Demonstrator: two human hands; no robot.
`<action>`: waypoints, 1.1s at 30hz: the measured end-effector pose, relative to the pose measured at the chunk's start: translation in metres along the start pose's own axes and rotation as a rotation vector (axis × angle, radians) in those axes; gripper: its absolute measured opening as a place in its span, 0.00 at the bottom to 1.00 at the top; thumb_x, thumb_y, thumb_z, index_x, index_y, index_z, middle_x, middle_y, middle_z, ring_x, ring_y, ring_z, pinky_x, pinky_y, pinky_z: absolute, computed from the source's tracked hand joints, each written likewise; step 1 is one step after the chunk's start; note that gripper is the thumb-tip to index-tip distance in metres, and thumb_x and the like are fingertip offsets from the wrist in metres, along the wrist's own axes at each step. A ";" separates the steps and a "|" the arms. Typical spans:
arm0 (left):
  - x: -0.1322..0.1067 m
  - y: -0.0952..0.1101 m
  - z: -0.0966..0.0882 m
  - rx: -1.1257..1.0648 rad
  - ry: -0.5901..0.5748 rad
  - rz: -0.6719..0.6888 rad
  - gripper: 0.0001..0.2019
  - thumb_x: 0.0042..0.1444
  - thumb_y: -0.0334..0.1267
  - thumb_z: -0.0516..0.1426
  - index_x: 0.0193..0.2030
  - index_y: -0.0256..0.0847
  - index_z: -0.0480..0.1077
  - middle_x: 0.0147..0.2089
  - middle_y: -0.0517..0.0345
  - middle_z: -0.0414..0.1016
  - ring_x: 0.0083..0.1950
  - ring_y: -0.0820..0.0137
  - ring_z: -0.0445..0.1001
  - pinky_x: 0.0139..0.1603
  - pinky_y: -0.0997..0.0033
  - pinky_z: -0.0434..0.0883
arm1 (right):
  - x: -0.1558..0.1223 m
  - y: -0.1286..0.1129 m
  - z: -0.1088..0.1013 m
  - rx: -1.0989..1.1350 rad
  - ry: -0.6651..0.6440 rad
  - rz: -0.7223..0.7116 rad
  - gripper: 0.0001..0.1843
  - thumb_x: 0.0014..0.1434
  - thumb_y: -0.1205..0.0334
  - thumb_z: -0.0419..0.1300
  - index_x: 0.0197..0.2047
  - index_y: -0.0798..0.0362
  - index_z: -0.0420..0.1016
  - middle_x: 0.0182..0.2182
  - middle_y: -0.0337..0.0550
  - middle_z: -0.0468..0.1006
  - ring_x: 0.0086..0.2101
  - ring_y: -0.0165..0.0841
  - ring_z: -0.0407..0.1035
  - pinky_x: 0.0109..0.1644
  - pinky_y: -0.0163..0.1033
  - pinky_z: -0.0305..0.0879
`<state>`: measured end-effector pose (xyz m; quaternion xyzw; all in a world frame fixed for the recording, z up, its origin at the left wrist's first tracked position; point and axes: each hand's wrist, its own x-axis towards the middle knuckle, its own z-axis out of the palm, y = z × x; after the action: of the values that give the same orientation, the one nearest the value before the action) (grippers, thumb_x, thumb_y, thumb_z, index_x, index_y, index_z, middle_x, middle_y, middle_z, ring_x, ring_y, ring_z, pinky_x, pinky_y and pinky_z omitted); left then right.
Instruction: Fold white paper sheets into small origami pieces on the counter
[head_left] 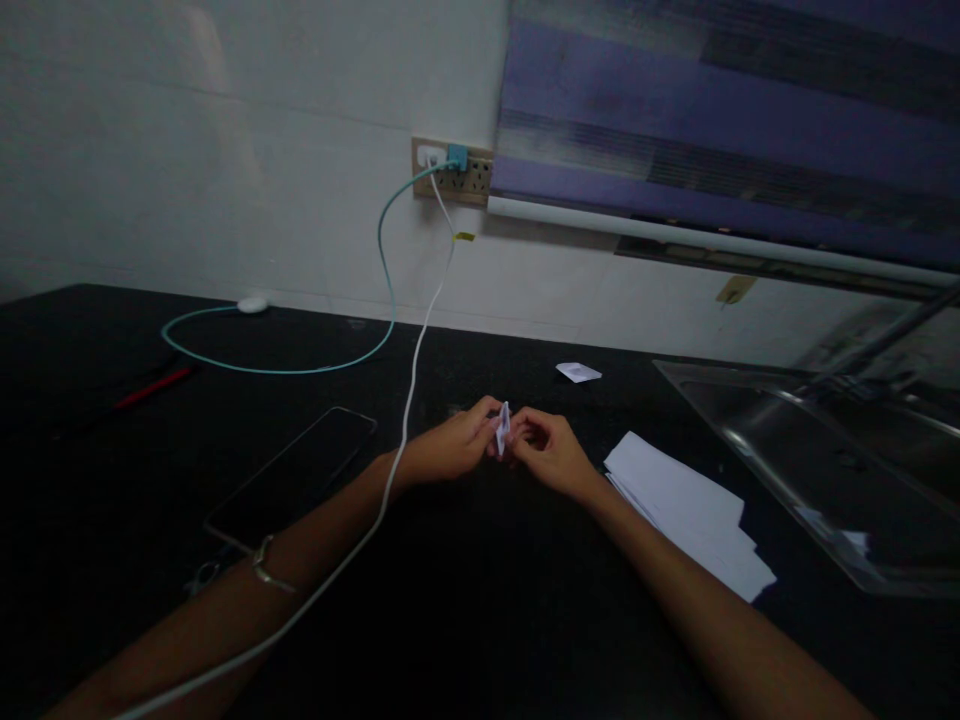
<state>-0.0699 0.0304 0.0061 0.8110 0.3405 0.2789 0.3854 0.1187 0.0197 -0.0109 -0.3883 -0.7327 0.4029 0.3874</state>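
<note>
Between my two hands, over the middle of the black counter, is a small folded piece of white paper [503, 430]. My left hand [459, 440] pinches it from the left, thumb towards me. From the other side my right hand [551, 449] has its thumb and index finger closed on the paper's right edge. The finer folds are too small to make out. Farther back lies another small folded white paper [578, 372]. A loose stack of white paper sheets [679, 505] rests beside my right forearm.
A phone [292, 475] lies by my left forearm, with scissors [202, 577] partly hidden near it. A white cable [411, 385] crosses over my left arm from the wall socket [472, 180]. A teal cable [300, 371] loops at the back left. At right is a metal sink [739, 430].
</note>
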 end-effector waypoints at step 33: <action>-0.004 0.014 -0.010 -0.626 -0.212 -0.206 0.13 0.60 0.44 0.50 0.40 0.36 0.66 0.30 0.54 0.71 0.31 0.72 0.70 0.26 0.75 0.59 | -0.003 -0.014 -0.001 -0.309 0.190 -0.219 0.09 0.59 0.64 0.55 0.41 0.52 0.75 0.33 0.43 0.73 0.34 0.33 0.67 0.38 0.38 0.63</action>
<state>-0.0747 0.0253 0.0225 0.6393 0.2766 0.2437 0.6748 0.1173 0.0119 0.0006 -0.3976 -0.7837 0.2027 0.4321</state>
